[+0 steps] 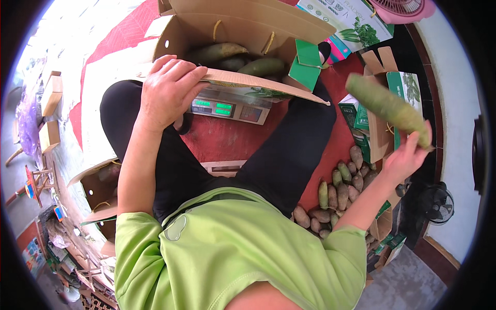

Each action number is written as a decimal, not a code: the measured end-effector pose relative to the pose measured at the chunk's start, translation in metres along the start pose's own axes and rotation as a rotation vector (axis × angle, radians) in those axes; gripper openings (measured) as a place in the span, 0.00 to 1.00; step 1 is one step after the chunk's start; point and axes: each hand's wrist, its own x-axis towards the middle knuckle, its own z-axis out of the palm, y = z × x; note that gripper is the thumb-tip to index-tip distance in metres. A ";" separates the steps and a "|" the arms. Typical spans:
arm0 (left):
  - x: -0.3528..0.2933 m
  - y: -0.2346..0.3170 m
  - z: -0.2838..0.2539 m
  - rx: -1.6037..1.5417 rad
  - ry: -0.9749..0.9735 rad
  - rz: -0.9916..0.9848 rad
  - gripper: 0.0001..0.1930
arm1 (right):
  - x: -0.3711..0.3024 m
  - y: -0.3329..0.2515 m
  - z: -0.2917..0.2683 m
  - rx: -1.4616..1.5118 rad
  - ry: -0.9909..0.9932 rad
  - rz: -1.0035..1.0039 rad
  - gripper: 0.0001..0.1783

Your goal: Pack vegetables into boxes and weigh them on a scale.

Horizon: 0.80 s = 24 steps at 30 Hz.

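Observation:
In front of me an open cardboard box with yellow rope handles stands on a digital scale whose display is lit. Several long green radishes lie inside the box. My left hand grips the top edge of the near box flap, its fingers bent over the cardboard. Off to the right, my right hand holds one large green radish by its lower end. This radish is tilted, its far end pointing up and to the left, well apart from the box.
A pile of radishes lies on the red floor to my right. Beyond it stand open green-and-white cartons and a small black fan. Another carton sits at my left. A pink fan is at the far right.

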 end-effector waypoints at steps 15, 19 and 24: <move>-0.001 -0.006 0.001 -0.055 0.025 0.003 0.12 | -0.021 -0.047 0.252 -0.616 -0.795 -0.523 0.19; -0.003 -0.008 0.001 -0.066 0.015 -0.006 0.12 | -0.012 -0.031 0.232 -0.374 -0.790 -0.080 0.17; -0.007 -0.011 0.003 -0.021 0.046 -0.022 0.13 | -0.003 0.029 0.148 -0.227 -0.456 0.228 0.16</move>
